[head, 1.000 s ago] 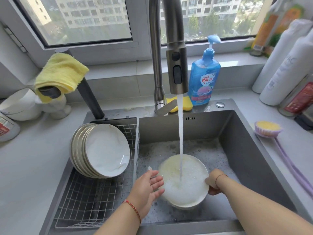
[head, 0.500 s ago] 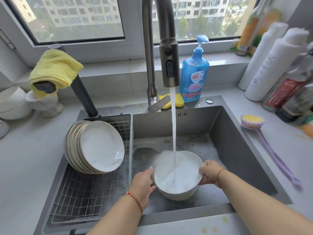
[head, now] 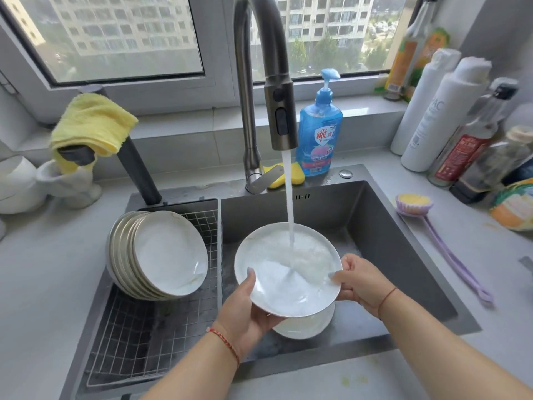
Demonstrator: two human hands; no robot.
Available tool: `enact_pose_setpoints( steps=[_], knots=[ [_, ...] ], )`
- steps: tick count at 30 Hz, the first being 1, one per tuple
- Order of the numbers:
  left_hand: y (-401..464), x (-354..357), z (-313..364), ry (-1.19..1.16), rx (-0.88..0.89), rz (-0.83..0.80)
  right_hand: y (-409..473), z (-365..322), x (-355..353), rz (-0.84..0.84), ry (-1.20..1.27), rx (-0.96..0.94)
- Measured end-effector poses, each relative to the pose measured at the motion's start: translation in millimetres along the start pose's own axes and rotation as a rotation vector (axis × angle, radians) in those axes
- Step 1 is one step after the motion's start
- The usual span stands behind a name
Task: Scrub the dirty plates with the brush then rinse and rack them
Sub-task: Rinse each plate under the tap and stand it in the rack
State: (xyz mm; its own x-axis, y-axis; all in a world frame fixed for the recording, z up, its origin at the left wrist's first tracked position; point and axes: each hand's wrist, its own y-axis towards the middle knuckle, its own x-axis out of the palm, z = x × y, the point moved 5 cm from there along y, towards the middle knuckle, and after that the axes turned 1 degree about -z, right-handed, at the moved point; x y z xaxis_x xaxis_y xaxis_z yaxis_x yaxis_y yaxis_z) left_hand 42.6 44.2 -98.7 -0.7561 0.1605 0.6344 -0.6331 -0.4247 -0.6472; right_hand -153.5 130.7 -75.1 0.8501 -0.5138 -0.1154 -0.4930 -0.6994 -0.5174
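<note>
- The left hand [head: 245,307] grips the near-left rim of a white plate [head: 285,269], thumb lying on the inner face and fingers curled underneath.
- The right hand [head: 360,281] pinches the right rim of the same plate, thumb on top, fingers behind the edge.
- The two hands are apart, one on each side of the plate, which is held tilted above the sink [head: 403,255].
- A stream of water [head: 289,203] falls from the tap [head: 281,116] onto the plate's middle and spreads across its face.
- Beneath the held plate a second white dish [head: 305,327] lies on the sink floor, mostly hidden.
- To the left a wire rack [head: 138,342] sits in the sink, with a row of plates [head: 161,255] standing on edge and leaning together at its far end.
- A long purple-handled brush [head: 438,241] with a yellow head lies on the bench [head: 504,284] right of the sink, well apart from both hands.
- A blue soap bottle [head: 320,131] stands behind the sink just right of the tap, with a yellow sponge [head: 291,176] at its foot.
- A yellow cloth [head: 92,122] hangs over a dark spout at far left.
- Several bottles [head: 450,116] stand at the far right corner.
</note>
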Motion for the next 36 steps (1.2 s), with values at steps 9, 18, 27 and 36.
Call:
enact_pose_setpoints(
  steps=[9,18,27,36],
  knots=[
    [-2,-1,9,0.129,0.149,0.06,-42,-20,47,-0.188,-1.28,-0.525],
    [-1,-3,3,0.198,0.131,0.082,-57,-27,117,-0.607,-0.748,-0.383],
    [-5,7,-3,0.203,0.147,0.002,26,-29,111,-0.433,-1.111,-0.413],
    [-2,-1,4,0.142,0.146,0.087,-4,-22,47,-0.333,-1.563,-0.236]
  ],
)
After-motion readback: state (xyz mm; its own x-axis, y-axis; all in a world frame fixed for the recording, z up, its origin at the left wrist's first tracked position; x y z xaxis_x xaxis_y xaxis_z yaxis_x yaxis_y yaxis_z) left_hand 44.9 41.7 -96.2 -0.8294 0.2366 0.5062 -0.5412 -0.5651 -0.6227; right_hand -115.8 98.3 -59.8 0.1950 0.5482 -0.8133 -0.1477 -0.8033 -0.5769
